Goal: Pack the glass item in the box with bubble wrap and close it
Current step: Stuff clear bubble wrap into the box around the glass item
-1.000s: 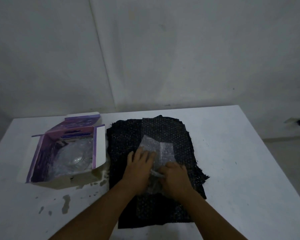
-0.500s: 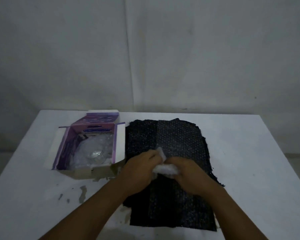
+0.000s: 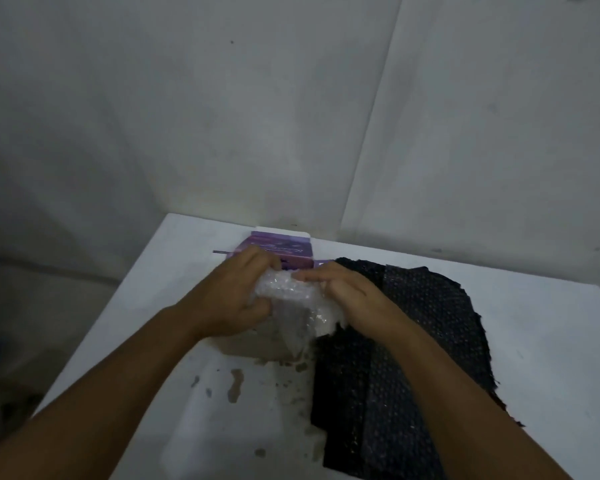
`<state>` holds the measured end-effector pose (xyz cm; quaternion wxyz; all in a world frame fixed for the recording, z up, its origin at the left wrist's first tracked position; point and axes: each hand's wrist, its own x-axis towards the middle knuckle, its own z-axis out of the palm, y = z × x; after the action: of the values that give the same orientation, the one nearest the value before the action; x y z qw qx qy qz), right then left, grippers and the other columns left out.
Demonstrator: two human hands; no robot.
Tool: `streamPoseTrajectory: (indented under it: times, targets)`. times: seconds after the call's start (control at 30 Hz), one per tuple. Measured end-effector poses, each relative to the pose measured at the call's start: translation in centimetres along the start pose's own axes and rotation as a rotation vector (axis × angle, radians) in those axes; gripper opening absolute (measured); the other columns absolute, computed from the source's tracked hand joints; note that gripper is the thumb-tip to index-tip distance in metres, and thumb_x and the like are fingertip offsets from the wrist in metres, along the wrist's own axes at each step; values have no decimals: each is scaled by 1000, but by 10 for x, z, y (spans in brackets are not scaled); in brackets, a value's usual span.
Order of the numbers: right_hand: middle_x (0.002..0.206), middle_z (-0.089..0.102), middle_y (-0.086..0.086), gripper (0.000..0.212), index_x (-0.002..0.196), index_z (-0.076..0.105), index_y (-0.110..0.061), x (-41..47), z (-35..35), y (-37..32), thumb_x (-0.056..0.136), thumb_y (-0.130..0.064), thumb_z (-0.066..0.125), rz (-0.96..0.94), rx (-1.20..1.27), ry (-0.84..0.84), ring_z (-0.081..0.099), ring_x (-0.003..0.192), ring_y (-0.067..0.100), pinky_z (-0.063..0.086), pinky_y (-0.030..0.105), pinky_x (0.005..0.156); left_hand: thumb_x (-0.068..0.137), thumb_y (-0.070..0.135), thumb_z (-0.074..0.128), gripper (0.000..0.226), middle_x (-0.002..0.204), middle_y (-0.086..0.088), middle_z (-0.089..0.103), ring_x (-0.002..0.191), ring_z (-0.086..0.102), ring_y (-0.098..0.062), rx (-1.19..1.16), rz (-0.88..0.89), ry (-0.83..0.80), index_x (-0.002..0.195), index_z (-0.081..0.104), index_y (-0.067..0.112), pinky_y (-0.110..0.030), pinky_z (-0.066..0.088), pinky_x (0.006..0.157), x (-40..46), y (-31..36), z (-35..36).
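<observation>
Both hands, left (image 3: 227,299) and right (image 3: 352,296), clamped on clear wrap (image 3: 291,299) directly over box (image 3: 278,247) near counter (image 3: 534,341) far-left corner. Left nearer box. Glass hidden.

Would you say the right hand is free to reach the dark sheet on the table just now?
Probably not at once. The right hand sits directly above the dark sheet, so nothing blocks the way, but it and the left hand both grip the clear bubble wrap over the box.
</observation>
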<state>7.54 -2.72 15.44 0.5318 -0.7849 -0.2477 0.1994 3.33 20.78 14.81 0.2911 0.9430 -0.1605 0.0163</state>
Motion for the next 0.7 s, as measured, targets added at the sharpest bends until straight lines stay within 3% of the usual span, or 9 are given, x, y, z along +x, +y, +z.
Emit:
streamPoseTrajectory:
  times: [0.1, 0.17, 0.23, 0.27, 0.4, 0.57, 0.63, 0.7]
  targets:
    - [119, 62, 5, 38, 121, 67, -20, 32, 17, 7, 87, -9, 54, -103, -353, -71, 57, 109, 16, 45, 25, 93, 82, 50, 40, 43, 137, 8, 38, 117, 44, -13, -81, 77, -59, 121, 27, 63, -26, 37, 105, -14, -18, -15]
    - [116, 63, 9, 40, 119, 67, -19, 47, 26, 13, 82, -4, 63, -181, -630, -115, 57, 106, 25, 48, 32, 88, 84, 43, 36, 43, 135, 6, 40, 116, 44, -12, -92, 81, -117, 127, 37, 48, -22, 38, 103, -18, -31, -16]
    - [102, 63, 11, 37, 112, 66, -21, 55, 33, 16, 78, -8, 67, -219, -868, -150, 57, 94, 31, 48, 35, 75, 87, 31, 48, 42, 132, 3, 51, 115, 48, -11, -22, 9, -235, 129, 51, 28, -30, 45, 101, -14, -47, -13]
    - [97, 62, 11, 33, 109, 66, -21, 57, 36, 16, 78, -8, 66, -198, -939, -208, 57, 89, 31, 45, 34, 70, 87, 26, 56, 42, 131, 2, 55, 115, 51, -12, 39, -20, -304, 128, 55, 27, -31, 46, 100, -11, -54, -11]
    - [112, 68, 8, 32, 113, 69, -19, 69, 55, 22, 86, -6, 61, 44, -1127, -642, 64, 95, 27, 49, 30, 78, 91, 19, 61, 40, 128, -1, 63, 111, 60, -19, 255, 8, -672, 130, 59, 26, -28, 47, 95, 5, -56, 5]
    - [115, 67, 17, 26, 113, 68, -2, 81, 76, 39, 96, -7, 49, 247, -1230, -851, 64, 97, 31, 48, 35, 77, 100, 19, 48, 41, 142, -9, 49, 124, 48, -25, 567, -150, -1030, 139, 48, 9, -30, 34, 105, 27, -63, 52]
    - [123, 64, 14, 29, 122, 65, -6, 82, 76, 42, 98, -13, 51, 229, -1262, -853, 62, 105, 30, 49, 35, 85, 101, 19, 45, 42, 147, -8, 42, 132, 41, -22, 649, -177, -1094, 141, 43, 6, -27, 27, 108, 31, -58, 65]
    - [124, 61, 9, 30, 124, 64, -14, 80, 70, 37, 97, -19, 53, 107, -1243, -786, 61, 104, 28, 47, 33, 83, 100, 19, 47, 35, 138, -9, 51, 126, 49, -23, 617, -166, -961, 132, 53, 8, -29, 36, 103, 31, -54, 60]
